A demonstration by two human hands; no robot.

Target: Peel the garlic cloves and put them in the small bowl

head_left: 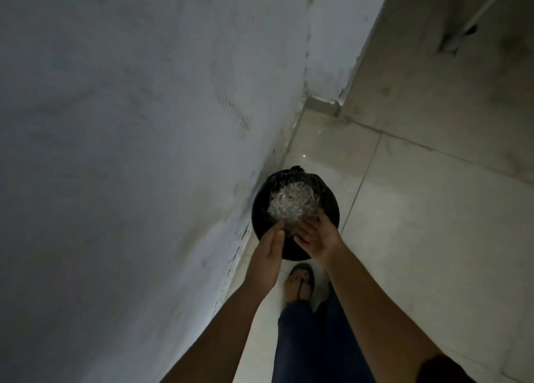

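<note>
I stand over a round black bin (260, 209) lined with a black bag, on the floor against the wall. Inside it lies a crumpled clear plastic wad (291, 202) with pale scraps. My left hand (270, 251) and my right hand (313, 235) are held above the bin's near rim, palms facing each other, fingers straight and close together. Neither hand holds anything that I can see. No garlic cloves or small bowl are in view.
A grey-white wall (130, 151) fills the left side and meets a pale tiled floor (419, 209). My foot in a sandal (300, 281) stands just behind the bin. A wall corner (326, 102) juts out farther ahead.
</note>
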